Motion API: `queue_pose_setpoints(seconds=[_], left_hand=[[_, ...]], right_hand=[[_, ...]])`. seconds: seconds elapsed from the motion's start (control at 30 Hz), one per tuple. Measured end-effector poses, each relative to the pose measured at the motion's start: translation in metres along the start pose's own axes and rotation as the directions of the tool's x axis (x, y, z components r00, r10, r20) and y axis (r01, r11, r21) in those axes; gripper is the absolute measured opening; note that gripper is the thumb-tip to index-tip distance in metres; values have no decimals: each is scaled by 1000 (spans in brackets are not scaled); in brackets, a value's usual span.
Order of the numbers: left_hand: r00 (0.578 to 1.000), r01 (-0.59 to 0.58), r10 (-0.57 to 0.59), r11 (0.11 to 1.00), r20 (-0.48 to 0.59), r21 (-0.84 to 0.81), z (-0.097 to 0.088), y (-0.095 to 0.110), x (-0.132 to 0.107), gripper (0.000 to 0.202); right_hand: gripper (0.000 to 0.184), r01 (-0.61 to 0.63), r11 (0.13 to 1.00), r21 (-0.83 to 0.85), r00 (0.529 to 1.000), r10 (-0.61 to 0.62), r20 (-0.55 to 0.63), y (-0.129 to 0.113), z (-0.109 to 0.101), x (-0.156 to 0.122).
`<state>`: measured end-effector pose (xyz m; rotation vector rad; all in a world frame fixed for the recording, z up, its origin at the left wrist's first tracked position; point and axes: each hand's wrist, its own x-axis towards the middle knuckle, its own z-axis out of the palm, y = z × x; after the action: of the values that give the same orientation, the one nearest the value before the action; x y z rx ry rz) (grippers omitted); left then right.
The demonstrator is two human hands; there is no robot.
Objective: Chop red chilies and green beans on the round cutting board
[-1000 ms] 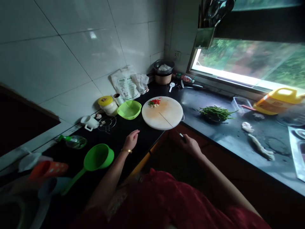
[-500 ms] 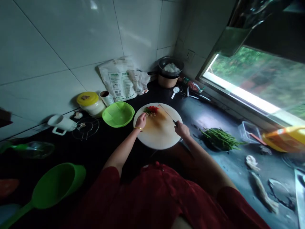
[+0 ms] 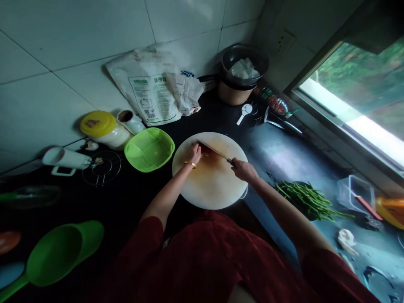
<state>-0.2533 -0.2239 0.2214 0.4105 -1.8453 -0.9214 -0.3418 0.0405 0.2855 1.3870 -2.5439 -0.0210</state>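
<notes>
My right hand (image 3: 244, 170) is wrapped round the dark handle of a kitchen knife (image 3: 217, 152). Its blade reaches left and away across a round white chopping board (image 3: 210, 189) stained brownish orange. By the far end of the blade is my left hand (image 3: 195, 154), a gold bangle on the wrist, fingers drawn together against the near side. What those fingers hold, if anything, is hidden. Chopped red pieces (image 3: 205, 150) lie between the fingers and the blade, partly covered and dim. A few pale bits lie beside them.
Left of the board sits a light green basket (image 3: 150, 149), with a yellow-lidded jar (image 3: 98, 125) behind it. Green beans (image 3: 307, 200) lie on the right. A pot with a dark pan (image 3: 244, 63) stands in the far corner, and a green ladle (image 3: 57, 252) is at the near left.
The knife has swung from the board's far right side towards my left hand, its blade now behind the chopped pieces and hiding much of them. The camera view has shifted and come closer.
</notes>
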Motion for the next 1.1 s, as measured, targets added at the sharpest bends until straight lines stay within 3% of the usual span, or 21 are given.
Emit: queue_pose_setpoints(seconds=[0.1,0.23,0.3,0.4,0.47,0.57,0.77,0.83,1.03,1.1], left_hand=[[999,-9,6,997,-51,-72,-12,16,-10,28],[960,-94,41,979,-276,-183,-36,41,6,33],[939,-83,-14,960,-344,-266,-41,47,21,29],[895,32,-191,928,-402,-370,-41,44,40,18],[883,79,-256,907,-394,-414,-38,37,46,19],[902,75,-250,894,-352,-441,-32,27,46,24],[914,-12,-126,941,-386,-337,-25,26,33,23],[913,-40,-84,955,-398,-294,-28,31,29,23],[907,-16,-131,939,-401,-342,-36,36,47,24],[915,45,-182,933,-361,-357,-29,29,53,24]], right_hand=[[24,-11,1000,0,1000,11,28,10,-11,-10],[26,80,997,5,997,-80,14,-6,-34,-6],[28,140,990,4,990,-140,31,-23,-46,-1],[30,163,986,-20,983,-161,86,-46,-61,5],[30,149,988,-36,981,-143,127,-55,-67,8],[29,129,991,-45,976,-119,182,-59,-65,12],[24,52,998,-18,988,-49,149,-47,-16,16],[24,32,999,-7,990,-30,138,-44,-10,15],[24,95,992,-83,990,-86,108,-43,-58,23],[23,89,991,-100,990,-76,122,-41,-58,28]])
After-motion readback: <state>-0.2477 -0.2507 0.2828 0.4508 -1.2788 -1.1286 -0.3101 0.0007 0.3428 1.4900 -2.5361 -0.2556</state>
